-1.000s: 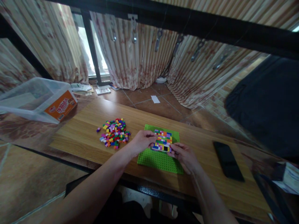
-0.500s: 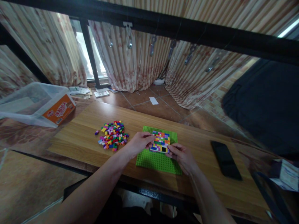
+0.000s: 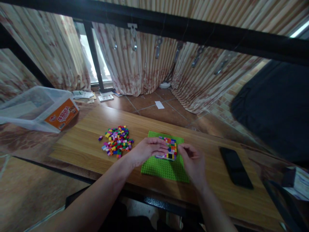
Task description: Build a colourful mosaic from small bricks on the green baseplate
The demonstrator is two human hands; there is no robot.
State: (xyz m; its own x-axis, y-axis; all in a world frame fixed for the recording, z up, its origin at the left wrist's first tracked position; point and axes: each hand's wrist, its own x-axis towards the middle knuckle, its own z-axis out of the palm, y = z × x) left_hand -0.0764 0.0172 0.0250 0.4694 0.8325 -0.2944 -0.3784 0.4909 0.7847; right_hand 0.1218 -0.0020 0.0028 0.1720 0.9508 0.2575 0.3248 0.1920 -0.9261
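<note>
A layered block of small multicoloured toy bricks (image 3: 172, 149) sits on a green studded baseplate (image 3: 160, 169). My left hand (image 3: 151, 149) lies over the left part of this block, its fingers stretched out flat and hiding many bricks. Just off the block's right edge is my right hand (image 3: 193, 158), its fingers curled and thumb and forefinger close together. Whether anything tiny is pinched there cannot be made out. Left of the baseplate, a heap of loose coloured bricks (image 3: 118, 140) lies on the wooden table.
A black phone (image 3: 236, 167) lies on the right of the wooden table (image 3: 84, 141). Beyond its left end stands a clear plastic bin (image 3: 40, 109) with an orange label. Papers (image 3: 83, 95) lie on the floor behind. A dark metal bar (image 3: 154, 21) crosses overhead.
My left hand has slid right and flattened its fingers over the brick block. My right hand has let go of the block's lower right corner and moved slightly up and right.
</note>
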